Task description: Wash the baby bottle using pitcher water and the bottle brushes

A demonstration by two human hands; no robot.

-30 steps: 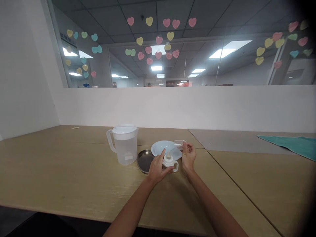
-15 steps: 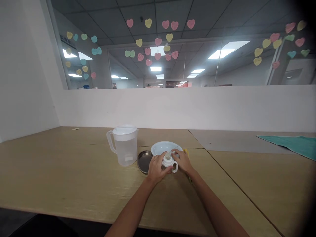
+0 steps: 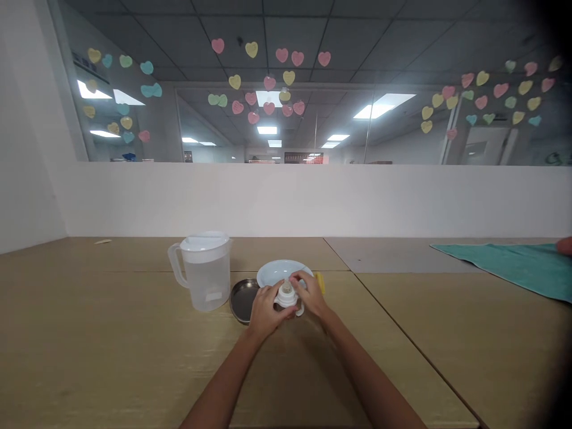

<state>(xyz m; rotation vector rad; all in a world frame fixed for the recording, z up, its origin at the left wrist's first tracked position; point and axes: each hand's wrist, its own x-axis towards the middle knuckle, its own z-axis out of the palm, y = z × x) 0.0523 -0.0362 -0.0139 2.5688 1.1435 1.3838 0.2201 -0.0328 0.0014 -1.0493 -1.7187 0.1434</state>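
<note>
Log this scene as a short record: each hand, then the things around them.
Left hand: gripping the side of a white-topped, handled bottle
Right hand: fingers at the bottle's top
Behind bottle: pale bowl
Left of bottle: dark metal dish, then lidded pitcher
Right of bowl: yellow item, partly hidden
Far right: teal cloth
Unclear: pitcher's contents

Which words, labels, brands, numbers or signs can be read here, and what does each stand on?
None can be read with certainty.
Jug: pale patch low on its side, too small to read.
Bottle: no text readable.
Paper hearts on the glass: any writing is too small.
Green mark, glass's far right: too blurred to tell.
</note>
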